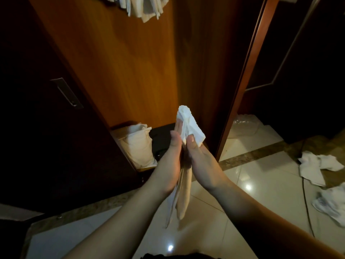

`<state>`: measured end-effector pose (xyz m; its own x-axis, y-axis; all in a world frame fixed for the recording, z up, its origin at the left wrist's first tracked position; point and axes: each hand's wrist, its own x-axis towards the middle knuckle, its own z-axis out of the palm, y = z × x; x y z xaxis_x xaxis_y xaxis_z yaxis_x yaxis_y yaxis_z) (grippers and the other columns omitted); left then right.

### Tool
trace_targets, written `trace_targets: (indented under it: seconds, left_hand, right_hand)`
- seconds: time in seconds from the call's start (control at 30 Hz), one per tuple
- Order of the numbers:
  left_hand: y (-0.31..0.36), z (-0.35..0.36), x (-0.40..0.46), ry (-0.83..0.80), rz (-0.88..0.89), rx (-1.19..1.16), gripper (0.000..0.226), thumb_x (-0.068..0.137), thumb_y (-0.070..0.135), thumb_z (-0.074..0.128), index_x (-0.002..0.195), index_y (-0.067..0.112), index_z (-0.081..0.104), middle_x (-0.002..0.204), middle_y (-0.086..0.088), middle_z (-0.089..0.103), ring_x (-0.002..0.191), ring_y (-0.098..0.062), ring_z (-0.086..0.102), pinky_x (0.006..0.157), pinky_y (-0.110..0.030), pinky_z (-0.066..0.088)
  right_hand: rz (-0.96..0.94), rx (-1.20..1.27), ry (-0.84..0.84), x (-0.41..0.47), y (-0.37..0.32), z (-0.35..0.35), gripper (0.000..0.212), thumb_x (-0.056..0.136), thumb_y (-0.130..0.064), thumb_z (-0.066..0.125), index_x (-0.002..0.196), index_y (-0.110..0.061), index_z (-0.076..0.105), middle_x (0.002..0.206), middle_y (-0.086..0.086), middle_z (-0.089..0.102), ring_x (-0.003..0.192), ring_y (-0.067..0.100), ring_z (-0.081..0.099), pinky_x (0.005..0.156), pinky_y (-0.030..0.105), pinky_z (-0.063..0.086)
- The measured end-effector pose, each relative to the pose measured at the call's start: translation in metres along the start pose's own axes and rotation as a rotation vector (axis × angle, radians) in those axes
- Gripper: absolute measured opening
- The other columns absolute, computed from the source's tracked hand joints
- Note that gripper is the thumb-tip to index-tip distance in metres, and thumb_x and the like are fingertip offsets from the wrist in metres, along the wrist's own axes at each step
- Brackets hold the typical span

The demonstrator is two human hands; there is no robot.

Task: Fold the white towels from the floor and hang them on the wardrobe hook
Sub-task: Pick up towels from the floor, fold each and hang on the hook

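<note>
Fig.: mid-fold, head view. I have one white towel [188,126] pressed between my palms at frame centre. Left hand [168,161] and right hand [203,161] face each other, fingers fairly straight, thumbs pinching the cloth near its upper end; so each grip is flat-pressed w/ a thumb pinch on the towel. Towel's top bunch sticks up above the thumbs, its tail hangs down btwn the wrists toward 6 o'clock.

Progress, as I judge it: several hung towels [141,8] already dangle at 12 o'clock against the wardrobe panel [121,71]; hook itself not visible. Remaining: this fold looks partway done and not yet hung; at least two loose towels [315,169] lie on the floor [261,176] at 3–4 o'clock. White bundle [138,144] at wardrobe base, approx 9 o'clock of my hands: can't tell what it is.
</note>
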<state>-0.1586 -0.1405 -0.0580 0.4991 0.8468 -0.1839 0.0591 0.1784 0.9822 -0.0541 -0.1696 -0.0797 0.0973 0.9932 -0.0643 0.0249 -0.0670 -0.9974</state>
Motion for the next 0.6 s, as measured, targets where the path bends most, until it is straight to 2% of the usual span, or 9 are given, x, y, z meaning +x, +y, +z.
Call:
trace_targets:
  seconds: [0.1, 0.13, 0.2, 0.27, 0.33, 0.4, 0.47, 0.57, 0.6]
  left_hand:
    - [0.006, -0.012, 0.004, -0.109, 0.003, 0.018, 0.083, 0.084, 0.061, 0.013, 0.157, 0.022, 0.023, 0.161, -0.003, 0.031, 0.147, -0.016, 0.031, 0.102, -0.015, 0.045]
    - [0.007, -0.015, 0.005, -0.119, 0.012, 0.025, 0.083, 0.084, 0.061, 0.012, 0.156, 0.022, 0.023, 0.162, -0.003, 0.029, 0.149, -0.017, 0.028, 0.108, -0.02, 0.042]
    - [0.009, -0.017, 0.006, -0.131, 0.062, 0.051, 0.082, 0.085, 0.06, 0.008, 0.158, 0.023, 0.019, 0.165, -0.001, 0.023, 0.152, -0.017, 0.021, 0.123, -0.041, 0.025]
    - [0.008, -0.016, 0.007, -0.165, 0.091, 0.053, 0.082, 0.087, 0.064, 0.006, 0.158, 0.026, 0.019, 0.166, 0.004, 0.022, 0.153, -0.013, 0.019, 0.125, -0.048, 0.016]
    - [0.009, -0.019, 0.008, -0.213, 0.081, 0.043, 0.096, 0.078, 0.084, 0.014, 0.156, 0.03, 0.026, 0.162, 0.015, 0.027, 0.152, -0.01, 0.019, 0.126, -0.046, 0.013]
    - [0.01, -0.024, 0.01, -0.227, 0.105, 0.054, 0.104, 0.071, 0.092, 0.022, 0.151, 0.028, 0.04, 0.155, 0.026, 0.034, 0.151, -0.007, 0.021, 0.126, -0.044, 0.011]
    - [0.013, -0.029, 0.013, -0.131, 0.17, 0.149, 0.087, 0.08, 0.085, 0.023, 0.138, 0.029, 0.057, 0.149, 0.031, 0.043, 0.147, -0.002, 0.028, 0.123, -0.042, 0.017]
    - [0.014, -0.04, 0.023, 0.199, 0.301, 0.242, 0.049, 0.088, 0.064, 0.048, 0.125, 0.036, 0.063, 0.12, 0.038, 0.06, 0.115, 0.017, 0.052, 0.096, -0.018, 0.046]
    - [0.014, -0.043, 0.028, 0.253, 0.33, 0.219, 0.046, 0.087, 0.055, 0.056, 0.127, 0.035, 0.061, 0.12, 0.034, 0.061, 0.11, 0.017, 0.055, 0.086, -0.013, 0.048]
  right_hand:
    - [-0.049, -0.012, -0.094, 0.001, 0.0, -0.003, 0.097, 0.08, -0.085, 0.035, 0.156, -0.025, 0.029, 0.145, -0.015, 0.051, 0.134, 0.0, 0.047, 0.109, 0.013, 0.04]
    - [-0.062, -0.033, -0.104, 0.001, -0.002, -0.002, 0.1, 0.08, -0.085, 0.044, 0.157, -0.023, 0.028, 0.145, -0.01, 0.052, 0.134, 0.004, 0.048, 0.11, 0.018, 0.041]
    - [-0.077, -0.064, -0.047, 0.003, -0.005, 0.0, 0.083, 0.085, -0.069, 0.055, 0.153, -0.027, 0.033, 0.129, -0.022, 0.06, 0.122, -0.005, 0.055, 0.099, 0.014, 0.046]
    - [-0.088, -0.062, 0.079, 0.002, -0.005, 0.007, 0.059, 0.095, -0.06, 0.051, 0.147, -0.035, 0.036, 0.11, -0.043, 0.059, 0.109, -0.022, 0.054, 0.084, -0.001, 0.042]
    - [-0.079, -0.003, 0.155, 0.0, -0.002, 0.009, 0.056, 0.1, -0.054, 0.042, 0.151, -0.034, 0.035, 0.112, -0.041, 0.057, 0.107, -0.024, 0.053, 0.081, -0.003, 0.04]
    - [-0.037, 0.057, 0.159, 0.001, -0.005, 0.001, 0.058, 0.101, -0.054, 0.037, 0.153, -0.03, 0.036, 0.121, -0.027, 0.058, 0.112, -0.013, 0.055, 0.086, 0.004, 0.045]
    - [0.018, 0.077, 0.143, 0.006, -0.013, -0.014, 0.061, 0.098, -0.06, 0.039, 0.147, -0.024, 0.046, 0.123, -0.01, 0.065, 0.115, 0.004, 0.06, 0.096, 0.025, 0.048]
    - [-0.007, -0.038, 0.148, 0.02, -0.039, -0.039, 0.057, 0.089, -0.058, 0.041, 0.111, -0.014, 0.071, 0.092, 0.013, 0.071, 0.086, 0.017, 0.065, 0.078, 0.034, 0.045]
    - [-0.032, -0.095, 0.131, 0.026, -0.049, -0.046, 0.05, 0.093, -0.054, 0.041, 0.097, -0.014, 0.072, 0.082, 0.01, 0.068, 0.078, 0.016, 0.062, 0.073, 0.035, 0.043]
